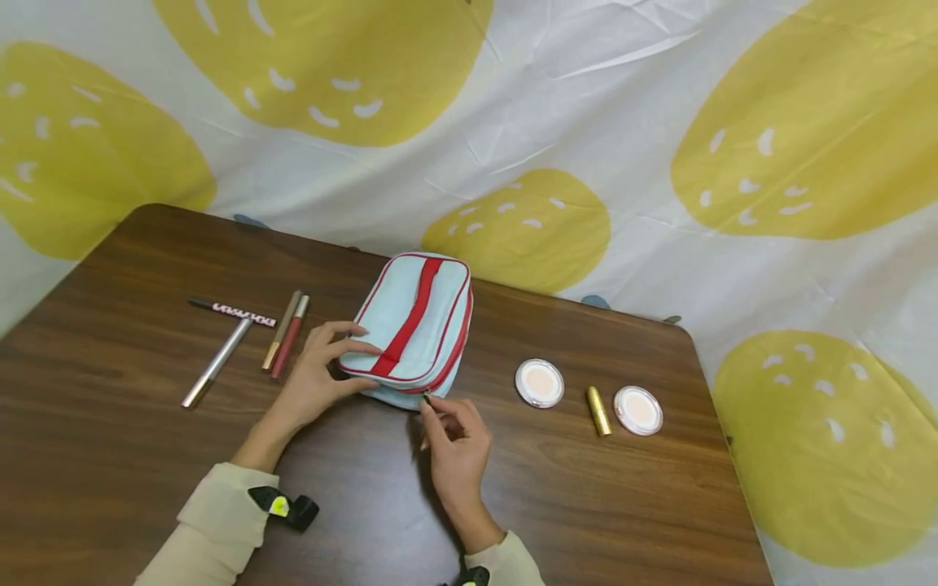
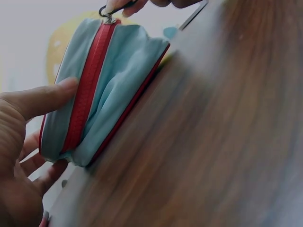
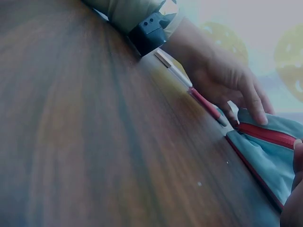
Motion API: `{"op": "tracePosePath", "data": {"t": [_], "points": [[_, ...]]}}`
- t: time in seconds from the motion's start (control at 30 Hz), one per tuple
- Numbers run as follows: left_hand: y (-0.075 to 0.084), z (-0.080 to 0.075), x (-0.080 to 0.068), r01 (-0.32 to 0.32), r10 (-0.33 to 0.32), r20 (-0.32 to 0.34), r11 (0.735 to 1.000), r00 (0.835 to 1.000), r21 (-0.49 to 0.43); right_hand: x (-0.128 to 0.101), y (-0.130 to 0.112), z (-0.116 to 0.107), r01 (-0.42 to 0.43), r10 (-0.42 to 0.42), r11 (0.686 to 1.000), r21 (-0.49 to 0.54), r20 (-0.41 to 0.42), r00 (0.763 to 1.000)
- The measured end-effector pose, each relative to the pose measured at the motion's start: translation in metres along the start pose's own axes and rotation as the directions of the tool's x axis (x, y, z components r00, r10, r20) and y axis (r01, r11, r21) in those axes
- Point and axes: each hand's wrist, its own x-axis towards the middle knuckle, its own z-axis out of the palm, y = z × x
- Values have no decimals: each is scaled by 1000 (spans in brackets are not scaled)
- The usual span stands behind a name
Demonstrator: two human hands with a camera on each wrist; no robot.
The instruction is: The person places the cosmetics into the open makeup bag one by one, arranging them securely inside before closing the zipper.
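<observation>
On the brown bench [image 1: 110,423], seen from the head camera, a light-blue pouch [image 1: 410,325] with red trim lies near the middle. The left hand [image 1: 322,370] grips its near left end, thumb on top. The right hand [image 1: 454,443] pinches the zipper pull [image 1: 427,399] at the near corner. Four pencils [image 1: 245,338] lie to the left; two compacts [image 1: 539,382] and a gold lipstick [image 1: 598,410] lie to the right.

From the left wrist, the thumb [image 2: 42,97] presses beside the red zipper [image 2: 87,85].

From the right wrist, the left hand's fingers [image 3: 253,101] curl over the pouch's edge.
</observation>
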Motion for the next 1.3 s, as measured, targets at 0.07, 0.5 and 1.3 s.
{"op": "tracePosePath", "data": {"t": [0.07, 0.5, 1.3], "points": [[1, 4, 1, 6, -6, -13, 1000, 1000, 2, 0, 1, -1, -10, 10, 1000, -2, -13, 1000], [11, 27, 0, 31, -27, -136, 999, 990, 26, -4, 20, -4, -70, 68, 997, -35, -46, 997], [39, 59, -8, 52, -16, -307, 992, 952, 111, -8, 29, -5, -146, 142, 987, -63, -66, 988]]}}
